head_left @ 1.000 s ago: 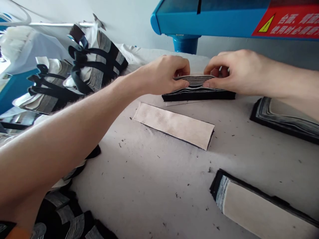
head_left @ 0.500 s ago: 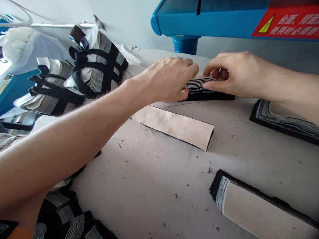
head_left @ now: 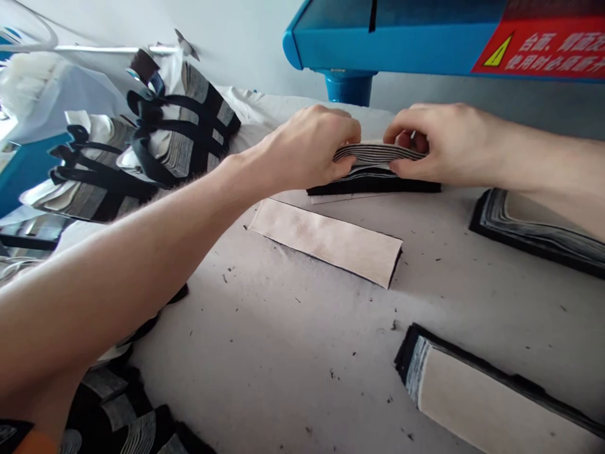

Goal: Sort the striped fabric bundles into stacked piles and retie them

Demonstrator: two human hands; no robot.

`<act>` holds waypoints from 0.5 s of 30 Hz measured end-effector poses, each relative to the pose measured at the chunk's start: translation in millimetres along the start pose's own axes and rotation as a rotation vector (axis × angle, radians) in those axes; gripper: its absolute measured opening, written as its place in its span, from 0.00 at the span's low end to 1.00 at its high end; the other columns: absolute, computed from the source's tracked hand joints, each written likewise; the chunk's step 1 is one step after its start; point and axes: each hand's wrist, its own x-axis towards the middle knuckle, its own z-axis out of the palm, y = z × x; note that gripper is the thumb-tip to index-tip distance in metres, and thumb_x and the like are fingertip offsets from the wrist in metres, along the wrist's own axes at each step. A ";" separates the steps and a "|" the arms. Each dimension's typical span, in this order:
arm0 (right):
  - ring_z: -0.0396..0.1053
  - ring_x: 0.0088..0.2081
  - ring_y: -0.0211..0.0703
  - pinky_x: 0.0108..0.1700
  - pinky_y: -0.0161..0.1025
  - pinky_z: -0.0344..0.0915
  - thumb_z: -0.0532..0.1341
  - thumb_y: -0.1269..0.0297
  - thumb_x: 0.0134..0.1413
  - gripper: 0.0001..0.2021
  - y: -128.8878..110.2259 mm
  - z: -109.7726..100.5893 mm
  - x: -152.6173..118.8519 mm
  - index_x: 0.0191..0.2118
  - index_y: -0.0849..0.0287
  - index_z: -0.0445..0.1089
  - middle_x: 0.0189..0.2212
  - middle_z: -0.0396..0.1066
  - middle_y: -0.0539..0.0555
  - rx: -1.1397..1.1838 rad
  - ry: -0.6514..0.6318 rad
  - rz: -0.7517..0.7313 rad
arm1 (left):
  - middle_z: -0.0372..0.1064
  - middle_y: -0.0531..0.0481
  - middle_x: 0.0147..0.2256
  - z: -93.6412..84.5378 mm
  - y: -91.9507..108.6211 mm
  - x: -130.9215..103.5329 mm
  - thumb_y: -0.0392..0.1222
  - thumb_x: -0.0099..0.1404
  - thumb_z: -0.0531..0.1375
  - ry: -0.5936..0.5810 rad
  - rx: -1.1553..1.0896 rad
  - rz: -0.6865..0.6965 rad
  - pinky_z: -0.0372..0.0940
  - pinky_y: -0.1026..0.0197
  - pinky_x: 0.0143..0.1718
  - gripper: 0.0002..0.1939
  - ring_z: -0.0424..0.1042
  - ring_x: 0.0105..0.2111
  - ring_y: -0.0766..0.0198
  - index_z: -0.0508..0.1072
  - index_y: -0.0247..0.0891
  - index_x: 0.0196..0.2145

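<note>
At the far side of the table, both hands grip a stack of layered fabric strips (head_left: 373,153), beige on top with dark edges. My left hand (head_left: 326,142) pinches its left end between thumb and fingers. The right end is held by my right hand (head_left: 425,142), thumb at the front edge and fingers curled behind. The gripped upper layers bow upward, with a gap above the black lower layers (head_left: 373,183), which rest on the table. Nearer to me lies a single-looking beige strip (head_left: 326,241) with a dark edge.
More fabric stacks lie at the right (head_left: 539,227) and front right (head_left: 496,391). Tied fabric bundles (head_left: 184,126) stand at the back left, and dark pieces (head_left: 127,410) at the lower left. A blue machine beam (head_left: 387,47) overhangs the back. Lint dots the pale table cover (head_left: 283,340).
My left hand has shifted slightly left along the stack, exposing more of its striped edge. The upper layers now arch apart from the lower ones. The view has shifted slightly.
</note>
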 end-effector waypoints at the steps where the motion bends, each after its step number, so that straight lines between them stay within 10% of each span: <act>1: 0.66 0.34 0.42 0.38 0.44 0.61 0.68 0.69 0.50 0.10 -0.6 -1.3 0.0 0.38 0.51 0.71 0.36 0.72 0.49 0.001 -0.018 0.018 | 0.77 0.47 0.42 -0.4 -0.9 0.0 0.42 0.69 0.56 -0.004 -0.025 0.008 0.69 0.51 0.43 0.13 0.74 0.40 0.55 0.78 0.42 0.47; 15: 0.69 0.39 0.51 0.35 0.44 0.58 0.66 0.55 0.55 0.11 1.5 16.5 -4.7 0.35 0.53 0.66 0.37 0.71 0.55 0.005 0.092 -0.066 | 0.75 0.45 0.42 1.9 -8.8 -4.9 0.37 0.68 0.56 0.000 -0.224 0.074 0.65 0.56 0.47 0.13 0.74 0.44 0.56 0.78 0.39 0.46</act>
